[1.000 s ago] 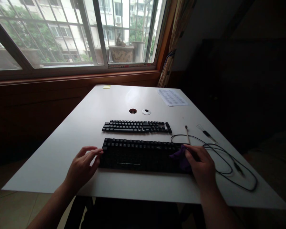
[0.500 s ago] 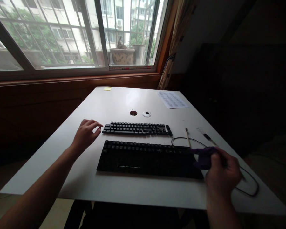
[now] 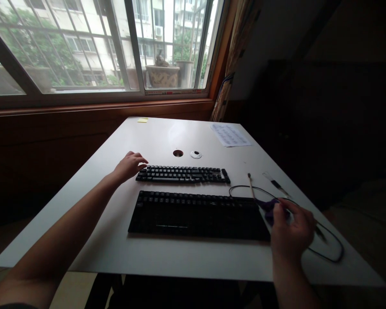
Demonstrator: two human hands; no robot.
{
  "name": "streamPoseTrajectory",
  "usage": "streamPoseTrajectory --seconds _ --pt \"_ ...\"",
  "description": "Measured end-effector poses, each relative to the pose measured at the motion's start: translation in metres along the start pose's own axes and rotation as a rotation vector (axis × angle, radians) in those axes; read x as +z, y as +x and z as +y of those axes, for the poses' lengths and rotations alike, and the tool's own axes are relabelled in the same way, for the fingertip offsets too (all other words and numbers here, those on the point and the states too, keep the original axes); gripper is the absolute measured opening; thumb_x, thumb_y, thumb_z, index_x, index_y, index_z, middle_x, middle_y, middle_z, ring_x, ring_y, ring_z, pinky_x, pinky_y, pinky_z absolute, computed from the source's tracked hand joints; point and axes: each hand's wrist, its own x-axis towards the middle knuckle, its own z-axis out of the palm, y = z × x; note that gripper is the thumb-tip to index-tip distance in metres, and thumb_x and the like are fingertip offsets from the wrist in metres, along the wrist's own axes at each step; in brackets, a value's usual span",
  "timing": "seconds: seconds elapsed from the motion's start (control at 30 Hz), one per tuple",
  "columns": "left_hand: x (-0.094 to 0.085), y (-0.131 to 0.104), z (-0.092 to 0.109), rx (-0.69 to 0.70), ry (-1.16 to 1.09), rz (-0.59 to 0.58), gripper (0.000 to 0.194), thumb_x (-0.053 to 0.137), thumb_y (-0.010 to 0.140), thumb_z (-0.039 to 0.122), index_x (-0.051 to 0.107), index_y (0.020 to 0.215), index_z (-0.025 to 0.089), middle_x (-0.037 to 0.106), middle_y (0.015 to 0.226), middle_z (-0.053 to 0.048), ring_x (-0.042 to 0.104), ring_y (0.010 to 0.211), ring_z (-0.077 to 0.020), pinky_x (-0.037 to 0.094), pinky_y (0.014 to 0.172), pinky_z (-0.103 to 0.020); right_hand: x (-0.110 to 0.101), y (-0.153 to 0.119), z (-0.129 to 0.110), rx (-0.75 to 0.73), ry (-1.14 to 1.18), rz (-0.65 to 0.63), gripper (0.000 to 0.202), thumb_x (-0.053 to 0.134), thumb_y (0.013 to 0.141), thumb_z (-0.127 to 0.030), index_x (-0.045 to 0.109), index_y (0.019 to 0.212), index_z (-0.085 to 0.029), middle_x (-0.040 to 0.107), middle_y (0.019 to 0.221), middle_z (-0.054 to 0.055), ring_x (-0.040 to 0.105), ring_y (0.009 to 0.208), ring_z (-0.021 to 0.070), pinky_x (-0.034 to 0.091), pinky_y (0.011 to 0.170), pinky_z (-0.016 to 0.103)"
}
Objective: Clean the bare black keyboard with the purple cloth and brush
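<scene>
Black keycaps (image 3: 186, 175) lie in rows on the white table, in the layout of a keyboard. My left hand (image 3: 128, 166) is at their upper left corner, thumb and forefinger curved with a small gap between the tips; no keycap shows between them. Nearer to me lies a wide black keyboard (image 3: 196, 219), with keys along its far rows and its front part dark. Off its right end, my right hand (image 3: 292, 227) is closed on a purple cloth (image 3: 270, 209), which hangs over the keyboard's far right corner.
A thin stick with a dark tip (image 3: 251, 185) and a small brush (image 3: 278, 186) lie to the right, beside a looped black cable (image 3: 339, 253). Farther back are a round cable hole (image 3: 178, 153), its white cover (image 3: 196, 154), printed sheets (image 3: 231, 135) and a yellow note (image 3: 143, 120).
My left hand has moved forward and right, up to the corner of the keycap rows. My right hand with the purple cloth has shifted slightly left. The view has tilted a little.
</scene>
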Motion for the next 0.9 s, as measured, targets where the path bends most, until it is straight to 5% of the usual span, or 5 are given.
streamPoseTrajectory --seconds 0.9 --pt "0.010 0.019 -0.004 -0.026 0.136 -0.089 0.022 0.061 0.095 0.029 0.083 0.098 0.026 0.074 0.112 -0.008 0.055 0.107 -0.0288 0.047 0.080 -0.034 0.001 0.000 -0.010 0.088 0.089 -0.015 0.017 0.069 0.092 -0.033 0.076 0.104 -0.023 0.065 0.100 0.007 0.062 0.097 0.0256 0.051 0.095 0.049"
